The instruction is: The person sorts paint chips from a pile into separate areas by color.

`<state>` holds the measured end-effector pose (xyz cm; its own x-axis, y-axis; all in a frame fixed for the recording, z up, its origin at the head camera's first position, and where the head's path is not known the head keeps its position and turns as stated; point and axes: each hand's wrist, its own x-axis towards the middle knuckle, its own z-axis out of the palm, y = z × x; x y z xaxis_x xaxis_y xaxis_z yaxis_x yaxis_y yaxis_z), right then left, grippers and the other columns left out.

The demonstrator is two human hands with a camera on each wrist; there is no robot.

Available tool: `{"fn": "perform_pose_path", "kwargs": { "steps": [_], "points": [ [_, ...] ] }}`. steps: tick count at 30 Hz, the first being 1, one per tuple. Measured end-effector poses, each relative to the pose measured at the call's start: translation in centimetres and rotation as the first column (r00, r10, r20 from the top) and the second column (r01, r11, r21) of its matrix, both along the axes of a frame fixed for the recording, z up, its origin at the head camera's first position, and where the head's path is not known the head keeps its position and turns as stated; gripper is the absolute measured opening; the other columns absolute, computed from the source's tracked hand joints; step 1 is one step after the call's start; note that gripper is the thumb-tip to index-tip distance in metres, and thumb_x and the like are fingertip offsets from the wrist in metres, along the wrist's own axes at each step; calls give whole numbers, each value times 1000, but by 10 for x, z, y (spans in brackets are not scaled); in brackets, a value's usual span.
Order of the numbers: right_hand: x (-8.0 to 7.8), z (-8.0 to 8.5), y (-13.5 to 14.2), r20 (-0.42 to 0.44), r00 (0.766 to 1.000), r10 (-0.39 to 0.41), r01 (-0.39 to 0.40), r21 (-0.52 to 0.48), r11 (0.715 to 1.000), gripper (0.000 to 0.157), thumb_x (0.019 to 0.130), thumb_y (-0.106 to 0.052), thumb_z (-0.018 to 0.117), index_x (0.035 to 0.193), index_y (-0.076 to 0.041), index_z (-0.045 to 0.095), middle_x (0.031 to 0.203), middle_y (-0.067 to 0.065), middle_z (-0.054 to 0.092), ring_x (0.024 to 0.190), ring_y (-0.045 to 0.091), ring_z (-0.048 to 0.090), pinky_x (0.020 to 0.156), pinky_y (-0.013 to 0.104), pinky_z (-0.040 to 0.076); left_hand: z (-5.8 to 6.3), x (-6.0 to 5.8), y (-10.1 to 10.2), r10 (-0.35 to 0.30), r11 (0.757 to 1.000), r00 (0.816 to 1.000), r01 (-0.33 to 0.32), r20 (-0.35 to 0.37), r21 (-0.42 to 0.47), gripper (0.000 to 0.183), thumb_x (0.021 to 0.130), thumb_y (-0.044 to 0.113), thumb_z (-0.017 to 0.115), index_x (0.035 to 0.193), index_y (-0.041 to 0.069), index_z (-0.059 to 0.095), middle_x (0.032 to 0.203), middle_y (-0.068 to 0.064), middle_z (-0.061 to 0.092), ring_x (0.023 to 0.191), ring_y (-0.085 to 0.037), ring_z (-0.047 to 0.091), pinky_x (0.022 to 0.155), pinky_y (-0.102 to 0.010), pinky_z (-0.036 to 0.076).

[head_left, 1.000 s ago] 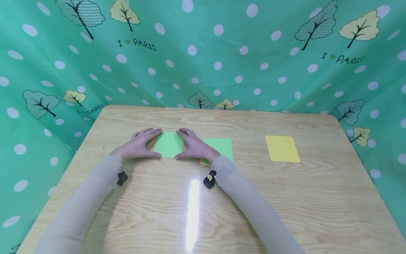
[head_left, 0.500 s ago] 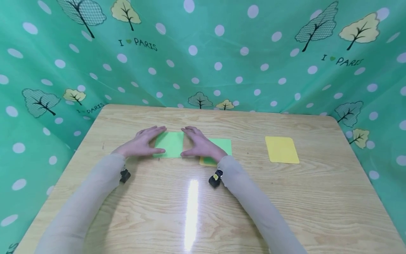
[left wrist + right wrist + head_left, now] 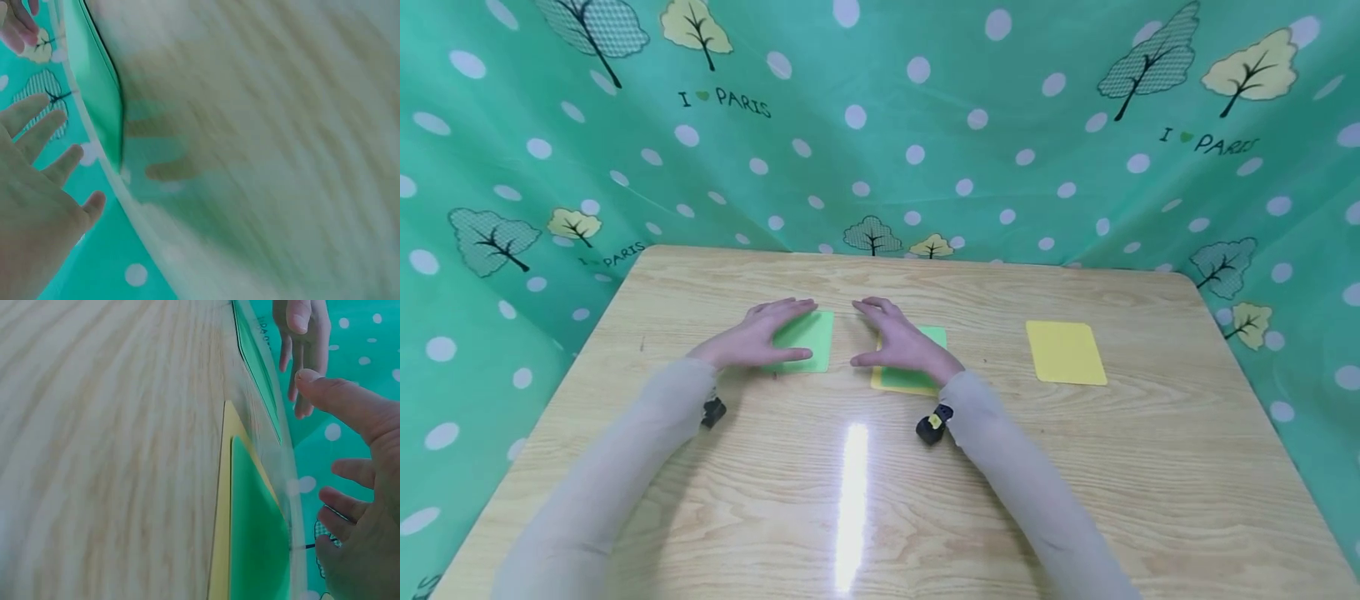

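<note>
A green square card [image 3: 814, 337] lies flat on the table in the head view, partly covered from sight by my left hand [image 3: 756, 337]. That hand hovers over it with fingers spread and holds nothing. My right hand [image 3: 902, 340] is above a second green card [image 3: 917, 379], which lies on top of a yellow card [image 3: 887, 387] whose edge shows. In the right wrist view this green card [image 3: 259, 531] rests on the yellow card [image 3: 220, 550], and my right hand [image 3: 356, 481] is apart from both, fingers loosely bent around nothing.
Another yellow card [image 3: 1066, 353] lies alone on the right side of the wooden table [image 3: 970, 483]. A green dotted cloth [image 3: 880, 125] hangs behind the table and along its sides. A bright light reflection streaks the table's middle.
Both hands have moved right, away from the left green card's edges. The gap between the hands has stayed similar. The cards lie where they were.
</note>
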<state>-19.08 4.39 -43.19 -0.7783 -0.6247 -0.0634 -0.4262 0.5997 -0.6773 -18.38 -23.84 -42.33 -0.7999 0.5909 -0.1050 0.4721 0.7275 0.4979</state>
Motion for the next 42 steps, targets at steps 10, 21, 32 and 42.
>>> {"fn": "perform_pose_path", "kwargs": {
  "steps": [10,21,32,42],
  "points": [
    [6,-1,24,-19,1000,-21,22,17,1000,97,78,-35,81,153,-9,25,155,15,22,140,32,23,110,49,27,1,-4,27,-57,998,997,55,-51,-25,81,90,49,62,150,4,32,153,-17,30,141,-37,22,113,-58,11],
    [9,-2,52,7,999,-52,52,3,999,96,77,-31,82,153,-9,27,154,17,22,140,34,23,111,52,25,-2,-5,53,-68,997,997,66,-48,-48,81,90,55,58,150,6,33,153,-16,31,141,-34,24,115,-53,12],
    [17,-1,81,-11,999,-51,51,30,998,96,77,-33,81,153,-9,26,153,18,24,138,34,25,111,52,26,-4,-3,84,-121,989,991,116,-51,-89,81,91,60,53,151,10,32,154,-14,29,141,-31,24,115,-52,13],
    [24,0,102,-3,999,-42,42,27,999,97,77,-31,81,153,-7,26,153,19,22,139,35,23,109,54,27,-9,-3,109,-164,979,984,153,-73,-135,84,89,63,53,152,13,29,156,-11,27,142,-27,23,115,-51,13]
  ]
}}
